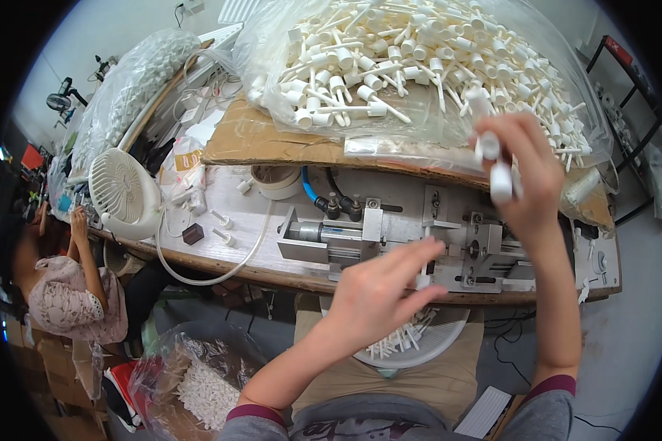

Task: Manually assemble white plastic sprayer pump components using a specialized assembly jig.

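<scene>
Over the metal fixture [331, 242] on the bench, my left hand [379, 294] has its fingers stretched out and the thumb apart. A small white plastic piece [423, 281] shows between thumb and fingers; whether they touch it I cannot tell. My right hand [526, 169] is raised right of centre, its fingers closed round several white caps [501, 184], partly blurred. Behind it, a big heap of white caps with stems [412, 51] lies in clear plastic on cardboard [272, 140].
A white fan [125, 192], a tape roll [276, 182] and loose caps [223, 237] stand on the bench's left. A bowl of white pieces [456, 331] is at my lap; a plastic bag of white pieces [206, 393] sits lower left. Another person [70, 294] sits far left.
</scene>
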`<state>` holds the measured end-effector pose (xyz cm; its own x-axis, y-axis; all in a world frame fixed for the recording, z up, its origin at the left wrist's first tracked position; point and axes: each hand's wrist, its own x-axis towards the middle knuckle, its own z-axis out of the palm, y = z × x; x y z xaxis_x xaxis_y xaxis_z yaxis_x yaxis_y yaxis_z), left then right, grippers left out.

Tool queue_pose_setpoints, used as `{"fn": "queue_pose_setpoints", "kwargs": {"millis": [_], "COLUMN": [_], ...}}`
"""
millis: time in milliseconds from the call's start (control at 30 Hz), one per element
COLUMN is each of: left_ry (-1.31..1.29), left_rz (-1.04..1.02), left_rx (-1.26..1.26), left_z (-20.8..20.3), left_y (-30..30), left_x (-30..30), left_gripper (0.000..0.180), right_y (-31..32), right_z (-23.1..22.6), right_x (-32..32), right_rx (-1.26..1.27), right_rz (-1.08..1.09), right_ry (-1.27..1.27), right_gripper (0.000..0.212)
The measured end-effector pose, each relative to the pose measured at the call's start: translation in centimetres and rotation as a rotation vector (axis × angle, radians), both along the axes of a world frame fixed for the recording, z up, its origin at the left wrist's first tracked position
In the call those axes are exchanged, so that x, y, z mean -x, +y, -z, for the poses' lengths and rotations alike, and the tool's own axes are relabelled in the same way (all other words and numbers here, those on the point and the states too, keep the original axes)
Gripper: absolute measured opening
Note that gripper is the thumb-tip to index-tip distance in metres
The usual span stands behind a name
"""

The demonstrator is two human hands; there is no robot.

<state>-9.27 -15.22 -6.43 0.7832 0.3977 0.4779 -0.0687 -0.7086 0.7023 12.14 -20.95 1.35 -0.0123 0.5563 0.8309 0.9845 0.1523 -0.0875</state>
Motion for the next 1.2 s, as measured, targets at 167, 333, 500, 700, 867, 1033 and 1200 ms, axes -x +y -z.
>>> {"fn": "queue_pose_setpoints", "kwargs": {"millis": [167, 333, 500, 700, 867, 1033, 1200], "left_ry": [-0.293, -0.287, -0.155, -0.29, -0.281, -0.19, -0.173], "left_rz": [0.026, 0.273, 0.098, -0.007, 0.002, -0.096, -0.056], "left_rx": [0.288, 0.791, 0.539, 0.534, 0.303, -0.303, -0.4], "left_z": [-2.1, -1.8, -2.7, -2.5, -2.1, 1.3, 4.1], "left_y": [1.1, 1.3, 1.1, -0.1, 0.4, -1.2, -0.8], "left_x": [-0.2, 0.2, 0.0, 1.1, 2.7, 1.7, 0.1], "left_gripper": [0.069, 0.088, 0.038, 0.034, 0.036, 0.031, 0.03], "right_y": [-3.4, -4.8, -5.1, -6.1, -8.1, -9.4, -9.8], "right_z": [4.0, 5.5, 6.0, 7.0, 8.6, 8.2, 8.6], "right_x": [4.5, 5.0, 5.3, 5.3, 4.6, 5.3, 6.1], "right_rx": [0.022, 0.007, -0.015, 0.034, 0.083, 0.03, -0.001], "right_rz": [-0.142, -0.226, -0.298, -0.215, -0.101, 0.029, 0.058], "right_ry": [-0.124, -0.119, -0.341, -0.285, 0.08, 0.195, 0.21], "right_gripper": [0.038, 0.038, 0.032, 0.032, 0.034, 0.029, 0.03]}}
